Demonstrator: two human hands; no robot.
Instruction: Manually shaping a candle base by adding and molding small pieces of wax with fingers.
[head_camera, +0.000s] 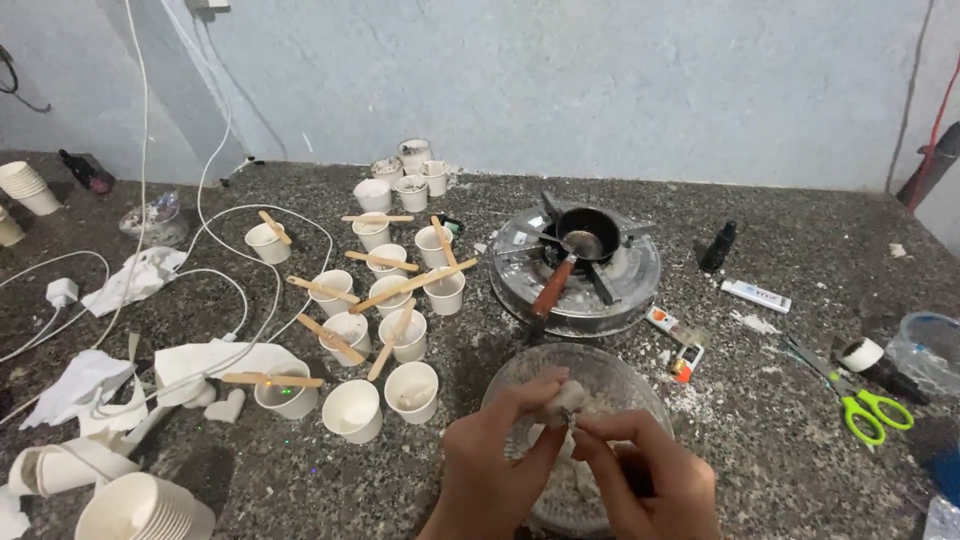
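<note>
Near the bottom edge of the view, the left hand (490, 465) and the right hand (645, 475) meet above a clear bowl (640, 385) holding white material. Both hands pinch a small white lump (560, 400) between their fingertips: the left thumb and fingers close on its left side, the right fingers close on its lower right side. The lump sits just above the bowl's contents, at the near centre of the dark speckled counter (780, 440).

Just beyond the bowl stands a round stove (635, 285) carrying a small black pan (590, 228). A spoon (560, 280) with a brown handle rests with its head in the pan, handle pointing toward the bowl.

Left of the stove, a cluster of small white cups (395, 300) stands on the counter; several have wooden sticks (415, 285) laid across their rims. Stacked cups (140, 510) lie at the near left corner, with white cables (215, 275) and crumpled paper (130, 280) beyond them.

Right of the bowl lie a lighter (685, 362) and green-handled scissors (870, 410). A dark dropper bottle (717, 247) stands on the far right.
</note>
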